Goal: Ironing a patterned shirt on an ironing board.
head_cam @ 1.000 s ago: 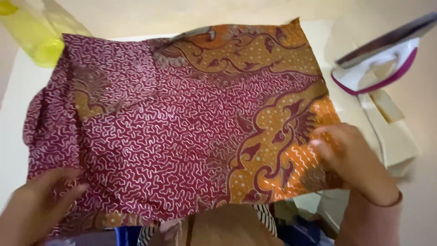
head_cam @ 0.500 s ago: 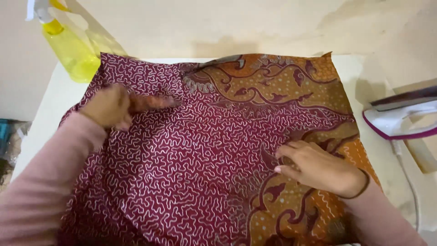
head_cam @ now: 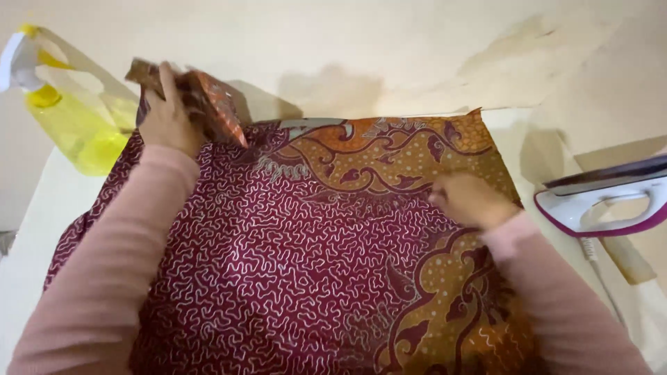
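- Two hands work a maroon-and-orange patterned cloth (head_cam: 292,264) spread over the pale board (head_cam: 28,229).
- Left hand (head_cam: 167,118) is closed on the cloth's lifted far corner, near the yellow spray bottle (head_cam: 76,132).
- Right hand (head_cam: 469,200) presses flat on the cloth, gripping nothing.
- White-and-purple iron (head_cam: 604,198) stands to the right.

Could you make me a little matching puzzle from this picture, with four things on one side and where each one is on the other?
Things:
1. spray bottle
2. iron
3. left hand
4. right hand

Places:
A. resting flat on the orange part of the patterned cloth
B. standing at the right edge of the board
C. at the far left corner, yellow liquid inside
D. gripping the lifted far corner of the cloth

Pairs: 1-C, 2-B, 3-D, 4-A
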